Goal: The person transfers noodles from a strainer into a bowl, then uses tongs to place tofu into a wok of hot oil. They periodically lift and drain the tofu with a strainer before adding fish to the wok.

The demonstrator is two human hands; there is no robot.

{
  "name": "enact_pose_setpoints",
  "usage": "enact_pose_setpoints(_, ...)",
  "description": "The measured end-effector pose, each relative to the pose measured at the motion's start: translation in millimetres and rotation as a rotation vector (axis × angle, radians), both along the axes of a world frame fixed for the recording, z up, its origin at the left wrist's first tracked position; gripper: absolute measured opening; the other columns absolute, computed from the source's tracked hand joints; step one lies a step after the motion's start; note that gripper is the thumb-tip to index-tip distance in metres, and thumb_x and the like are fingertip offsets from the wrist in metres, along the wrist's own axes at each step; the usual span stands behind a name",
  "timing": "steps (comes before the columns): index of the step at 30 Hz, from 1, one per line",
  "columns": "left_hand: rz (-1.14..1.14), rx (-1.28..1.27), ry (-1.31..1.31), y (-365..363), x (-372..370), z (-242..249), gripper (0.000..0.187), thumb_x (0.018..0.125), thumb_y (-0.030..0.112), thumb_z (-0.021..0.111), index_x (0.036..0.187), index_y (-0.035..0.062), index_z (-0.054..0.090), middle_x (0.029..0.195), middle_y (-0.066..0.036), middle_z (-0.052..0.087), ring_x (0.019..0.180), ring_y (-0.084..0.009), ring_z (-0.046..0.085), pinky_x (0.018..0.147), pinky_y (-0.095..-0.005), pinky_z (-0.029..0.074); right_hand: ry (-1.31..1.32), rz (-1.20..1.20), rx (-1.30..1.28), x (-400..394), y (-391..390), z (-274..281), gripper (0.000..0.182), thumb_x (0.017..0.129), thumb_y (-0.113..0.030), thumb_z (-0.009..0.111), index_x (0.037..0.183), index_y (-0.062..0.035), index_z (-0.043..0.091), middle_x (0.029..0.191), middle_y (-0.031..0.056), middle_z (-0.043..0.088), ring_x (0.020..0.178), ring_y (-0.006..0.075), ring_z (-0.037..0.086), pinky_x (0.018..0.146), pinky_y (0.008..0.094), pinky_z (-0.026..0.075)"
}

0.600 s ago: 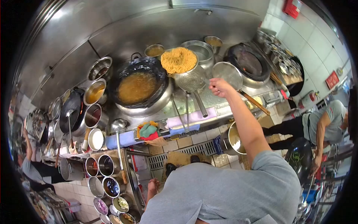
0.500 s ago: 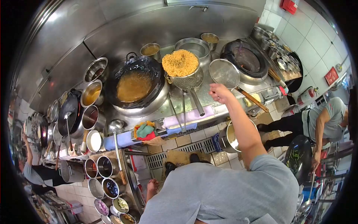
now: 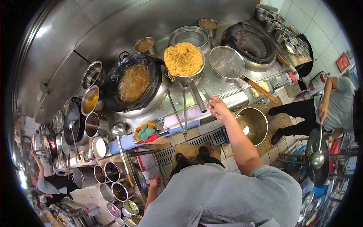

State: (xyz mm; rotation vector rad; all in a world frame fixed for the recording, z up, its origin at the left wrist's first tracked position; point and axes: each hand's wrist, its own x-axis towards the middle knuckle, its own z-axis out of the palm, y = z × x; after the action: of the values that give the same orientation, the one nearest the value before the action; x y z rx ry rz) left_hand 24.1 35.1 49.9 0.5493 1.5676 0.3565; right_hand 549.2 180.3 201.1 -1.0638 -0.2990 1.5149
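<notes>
My right hand (image 3: pixel 219 108) reaches over the front edge of the stove, its fingers drawn together. A thin greyish shape seems to stick out ahead of the fingers, too faint to name. Just left of that hand is the handle of a metal colander (image 3: pixel 198 97), which rests on the stove heaped with yellow noodles (image 3: pixel 183 59). A round mesh strainer (image 3: pixel 227 63) with a wooden handle lies to the right. Low beside my body, my left hand (image 3: pixel 154 182) has its fingers curled in; I see nothing in it.
A wok (image 3: pixel 132 85) of bubbling oily liquid stands at left, another dark wok (image 3: pixel 252 44) at right. A ladle (image 3: pixel 118 128) leans near folded cloths (image 3: pixel 146 133). A large pot (image 3: pixel 252 126) stands right of my arm. A co-worker (image 3: pixel 336 100) handles a wok and ladle at right.
My right hand has moved from beside the mesh strainer back towards me, nearer the colander's handle. The view has shifted. At right, the co-worker's ladle is now over their wok.
</notes>
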Motion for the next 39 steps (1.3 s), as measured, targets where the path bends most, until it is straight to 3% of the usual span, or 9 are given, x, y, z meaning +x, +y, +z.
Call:
enact_pose_setpoints(5,-0.153,-0.005,0.093,16.8,-9.6,8.7,0.017,0.081,0.027,0.048,0.091,0.0148,0.054,0.070,0.003,0.055,0.055,-0.0089,0.053,0.043,-0.0224,0.036,-0.059,-0.039,-0.085,-4.5,17.5,-58.2,0.038,0.086,-0.009,0.044,0.121,-0.0056,0.031,0.061,0.0052,0.047,0.039,0.0070,0.033,0.032,0.0201,0.021)
enact_pose_setpoints(10,-0.757,0.507,0.098,45.1,-42.5,-14.1,0.016,0.081,0.023,0.049,0.087,0.0100,0.055,0.066,-0.001,0.054,0.051,-0.0104,0.050,0.040,-0.0232,0.036,-0.072,-0.142,-0.104,-26.7,12.2,-38.4,0.036,0.084,-0.009,0.046,0.118,-0.0063,0.035,0.062,0.0047,0.046,0.039,0.0068,0.033,0.033,0.0189,0.025)
enact_pose_setpoints(13,-0.846,0.574,-0.109,75.1,-55.5,-61.2,0.015,0.082,0.018,0.047,0.087,0.0063,0.054,0.065,-0.004,0.053,0.051,-0.0126,0.049,0.040,-0.0256,0.038,-0.046,-0.160,-0.148,-34.1,18.6,-49.9,0.039,0.083,-0.008,0.048,0.120,-0.0059,0.035,0.063,0.0057,0.047,0.040,0.0070,0.034,0.033,0.0184,0.027)
enact_pose_setpoints(14,-0.907,0.558,-0.139,90.1,-48.7,-65.2,0.015,0.082,0.018,0.047,0.087,0.0063,0.054,0.065,-0.004,0.053,0.051,-0.0126,0.049,0.040,-0.0256,0.038,-0.033,-0.189,-0.126,-36.2,17.9,-51.9,0.040,0.082,-0.009,0.049,0.120,-0.0058,0.035,0.063,0.0058,0.048,0.040,0.0070,0.035,0.033,0.0182,0.027)
enact_pose_setpoints(16,-0.672,-0.173,-0.040,120.4,-29.5,-67.4,0.014,0.083,0.016,0.045,0.087,0.0050,0.054,0.064,-0.005,0.052,0.050,-0.0151,0.048,0.042,-0.0269,0.039,-0.020,-0.237,-0.099,-53.6,8.7,-29.8,0.038,0.082,-0.008,0.049,0.119,-0.0075,0.040,0.064,0.0041,0.050,0.040,0.0068,0.037,0.033,0.0186,0.029)
enact_pose_setpoints(17,-0.697,-0.222,-0.021,146.0,-19.9,-68.5,0.014,0.083,0.016,0.045,0.087,0.0052,0.053,0.064,-0.004,0.051,0.050,-0.0150,0.048,0.042,-0.0268,0.039,-0.037,-0.293,-0.159,-64.9,0.9,-28.5,0.035,0.081,-0.007,0.049,0.116,-0.0083,0.044,0.067,0.0034,0.052,0.041,0.0065,0.038,0.033,0.0192,0.029)
enact_pose_setpoints(24,-1.284,-0.012,-0.038,281.3,142.2,-66.0,0.011,0.083,0.015,0.044,0.085,0.0072,0.052,0.063,-0.004,0.050,0.050,-0.0146,0.047,0.042,-0.0267,0.037,0.362,-0.568,0.169,-188.7,-163.0,17.2,0.029,0.085,-0.007,0.044,0.114,-0.0079,0.041,0.064,0.0003,0.046,0.041,0.0031,0.032,0.034,0.0166,0.024)
enact_pose_setpoints(33,-1.841,-0.100,0.038,191.1,196.8,-70.6,0.007,0.084,0.014,0.043,0.083,0.0098,0.049,0.062,-0.004,0.047,0.051,-0.0141,0.045,0.042,-0.0265,0.035,0.230,-1.313,0.128,-366.8,-405.6,80.6,0.040,0.081,-0.004,0.043,0.121,-0.0063,0.036,0.077,0.0044,0.049,0.041,0.0028,0.029,0.034,0.0171,0.023)
enact_pose_setpoints(39,-1.876,-0.477,-0.128,108.2,217.6,-74.2,0.006,0.084,0.013,0.043,0.082,0.0115,0.048,0.062,-0.004,0.045,0.051,-0.0137,0.044,0.042,-0.0263,0.034,-0.125,-1.698,-0.154,-388.3,-546.3,145.0,0.036,0.076,0.000,0.048,0.111,-0.0042,0.040,0.066,0.0038,0.051,0.038,0.0056,0.037,0.031,0.0202,0.030)
